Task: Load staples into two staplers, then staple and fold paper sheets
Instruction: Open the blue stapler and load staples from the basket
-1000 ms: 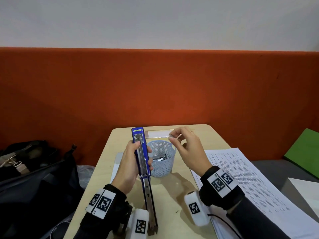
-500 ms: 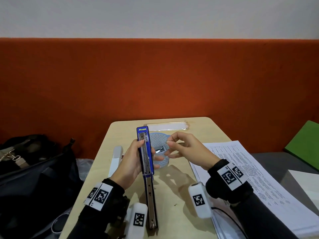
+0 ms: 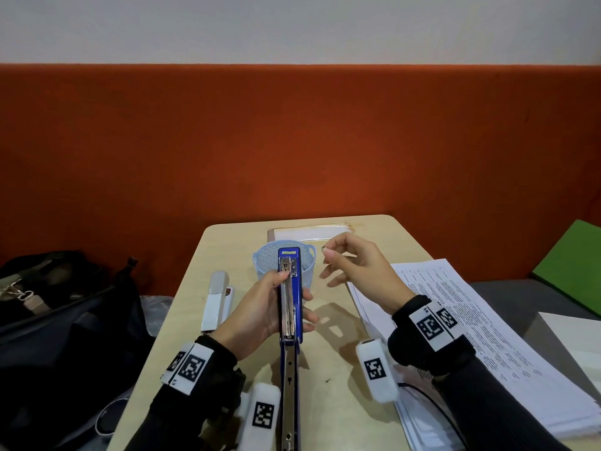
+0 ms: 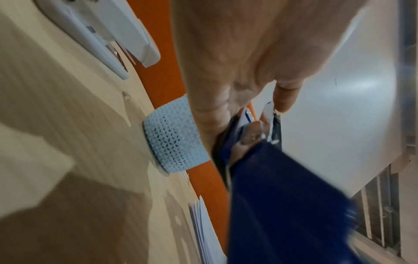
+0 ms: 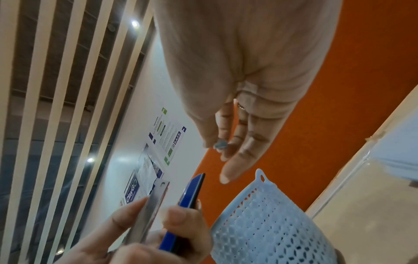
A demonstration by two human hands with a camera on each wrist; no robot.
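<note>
My left hand (image 3: 294, 299) grips the blue stapler (image 3: 290, 307), which is swung open flat with its metal staple channel facing up; its long base runs down toward me. In the left wrist view the fingers wrap the blue stapler (image 4: 271, 196) near its head. My right hand (image 3: 327, 253) hovers to the right of the stapler's head, thumb and forefinger pinching a small grey strip of staples (image 5: 220, 144), the other fingers spread. A white stapler (image 3: 216, 301) lies closed on the table to the left.
A pale blue mesh basket (image 3: 270, 262) stands behind the stapler's head on the wooden table (image 3: 383, 229). A thick stack of printed sheets (image 3: 471, 323) lies at right and a clear sleeve (image 3: 309, 232) at the far edge. A black bag (image 3: 65, 320) sits left of the table.
My right hand has lifted away from the basket and moved right and up, pinching the staples. The left hand keeps holding the open blue stapler, now in front of the basket.
</note>
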